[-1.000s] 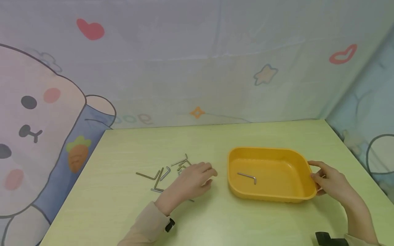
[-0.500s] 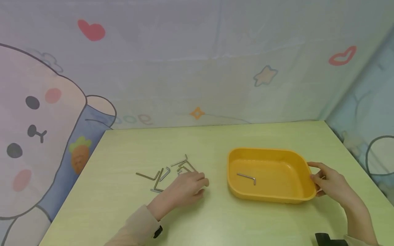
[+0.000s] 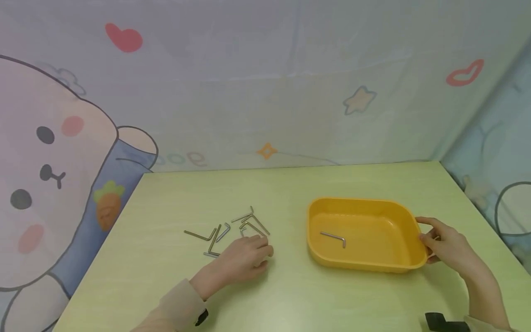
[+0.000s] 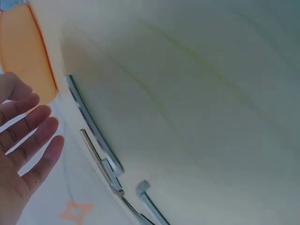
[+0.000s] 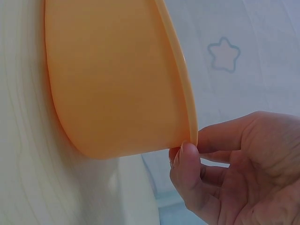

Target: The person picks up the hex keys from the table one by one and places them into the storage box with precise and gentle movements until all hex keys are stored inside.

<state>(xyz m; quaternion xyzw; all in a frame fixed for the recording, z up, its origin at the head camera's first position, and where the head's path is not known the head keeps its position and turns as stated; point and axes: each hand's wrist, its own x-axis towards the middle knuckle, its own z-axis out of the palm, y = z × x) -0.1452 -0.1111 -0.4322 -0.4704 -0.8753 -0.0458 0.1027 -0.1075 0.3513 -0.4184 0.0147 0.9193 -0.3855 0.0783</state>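
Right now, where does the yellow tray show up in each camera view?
Head: the tray sits right of centre on the table, the right hand at its right end.
Left wrist: the tray is at upper left, partly behind the left hand.
Right wrist: the tray spans top left to centre, pinched by the right hand.
Shared landmark: the table.

Left hand (image 3: 239, 261), back uppermost, fingers (image 4: 47, 157) loosely spread; right hand (image 3: 450, 249) pinching between thumb (image 3: 430, 241) and fingers (image 3: 428, 222).

Yellow tray (image 3: 369, 235), silver and brassy rods (image 3: 215, 238), pale green tabletop (image 3: 315, 299), star-patterned backdrop (image 3: 232, 110)
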